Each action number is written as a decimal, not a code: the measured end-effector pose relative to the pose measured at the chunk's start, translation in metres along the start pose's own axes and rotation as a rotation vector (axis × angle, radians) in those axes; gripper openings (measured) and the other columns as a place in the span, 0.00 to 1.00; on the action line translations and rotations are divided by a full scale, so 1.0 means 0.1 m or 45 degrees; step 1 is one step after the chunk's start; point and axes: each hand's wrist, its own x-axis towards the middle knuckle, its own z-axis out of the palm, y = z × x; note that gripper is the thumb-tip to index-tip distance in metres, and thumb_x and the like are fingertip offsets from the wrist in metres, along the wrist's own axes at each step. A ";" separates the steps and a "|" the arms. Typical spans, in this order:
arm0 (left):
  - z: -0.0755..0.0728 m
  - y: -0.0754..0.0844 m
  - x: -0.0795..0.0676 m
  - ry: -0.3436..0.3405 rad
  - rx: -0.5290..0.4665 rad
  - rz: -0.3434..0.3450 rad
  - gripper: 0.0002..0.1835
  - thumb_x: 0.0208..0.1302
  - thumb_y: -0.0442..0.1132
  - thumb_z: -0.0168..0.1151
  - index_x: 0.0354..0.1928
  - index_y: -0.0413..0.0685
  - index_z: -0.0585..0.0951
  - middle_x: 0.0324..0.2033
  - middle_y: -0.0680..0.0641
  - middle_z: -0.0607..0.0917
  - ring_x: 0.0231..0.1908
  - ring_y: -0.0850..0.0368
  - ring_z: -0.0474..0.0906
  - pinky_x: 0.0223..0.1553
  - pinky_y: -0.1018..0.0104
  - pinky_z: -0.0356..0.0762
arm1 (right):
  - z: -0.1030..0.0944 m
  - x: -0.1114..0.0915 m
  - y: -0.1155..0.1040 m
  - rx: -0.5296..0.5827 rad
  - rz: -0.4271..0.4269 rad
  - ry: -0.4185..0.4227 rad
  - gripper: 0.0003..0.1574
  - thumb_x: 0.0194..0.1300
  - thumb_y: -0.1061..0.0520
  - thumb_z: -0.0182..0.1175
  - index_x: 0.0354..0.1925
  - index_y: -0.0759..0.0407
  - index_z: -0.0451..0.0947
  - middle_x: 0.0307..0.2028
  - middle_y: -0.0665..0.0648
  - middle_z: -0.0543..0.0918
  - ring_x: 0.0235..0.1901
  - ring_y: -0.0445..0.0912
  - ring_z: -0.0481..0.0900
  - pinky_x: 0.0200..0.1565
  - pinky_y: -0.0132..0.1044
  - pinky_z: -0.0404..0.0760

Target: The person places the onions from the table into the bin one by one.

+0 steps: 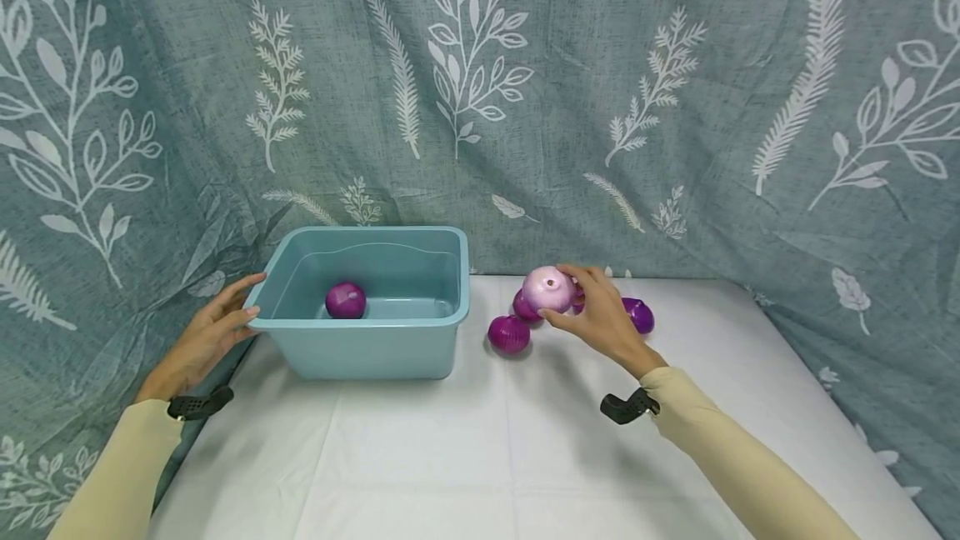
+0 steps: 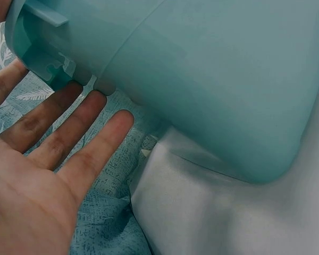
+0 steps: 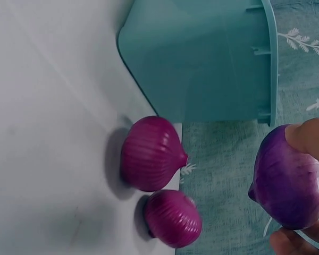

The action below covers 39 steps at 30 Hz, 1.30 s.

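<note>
My right hand (image 1: pixel 600 319) grips a pale purple onion (image 1: pixel 546 289) between thumb and fingers, holding it above the right part of the table. Just below it on the cloth lie a red onion (image 1: pixel 509 335) and another red onion (image 1: pixel 527 307), the second partly hidden by the held one. On the left, my left hand (image 1: pixel 206 338) touches the rim of a teal plastic bin (image 1: pixel 360 350), fingers extended along its outer side in the left wrist view. Inside the bin rests one red onion (image 1: pixel 346 300).
Partly behind my right hand is a dark purple vegetable (image 1: pixel 638 315) near the table's back edge. A white cloth covers the table (image 1: pixel 420 457). A teal leaf-patterned curtain (image 1: pixel 570 107) hangs behind and along both sides.
</note>
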 end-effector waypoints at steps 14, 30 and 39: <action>0.00 0.01 0.01 0.000 0.006 -0.018 0.33 0.83 0.40 0.49 0.83 0.60 0.52 0.82 0.42 0.42 0.77 0.44 0.46 0.56 0.75 0.76 | 0.11 0.23 -0.39 0.121 -0.014 -0.019 0.49 0.54 0.45 0.81 0.68 0.58 0.74 0.56 0.60 0.76 0.44 0.54 0.84 0.45 0.45 0.86; -0.01 0.01 0.00 0.005 0.008 -0.024 0.33 0.83 0.40 0.49 0.83 0.61 0.53 0.81 0.41 0.42 0.77 0.43 0.46 0.55 0.74 0.76 | 0.31 0.42 -0.83 0.194 -0.087 -0.040 0.49 0.56 0.41 0.79 0.69 0.55 0.74 0.55 0.56 0.77 0.45 0.48 0.84 0.46 0.39 0.84; 0.00 0.02 0.01 0.017 0.006 -0.049 0.33 0.83 0.41 0.50 0.83 0.62 0.53 0.82 0.42 0.42 0.77 0.42 0.45 0.55 0.75 0.76 | 0.49 0.48 -1.03 0.252 -0.163 -0.057 0.47 0.55 0.45 0.80 0.68 0.56 0.75 0.54 0.55 0.77 0.42 0.47 0.85 0.48 0.38 0.85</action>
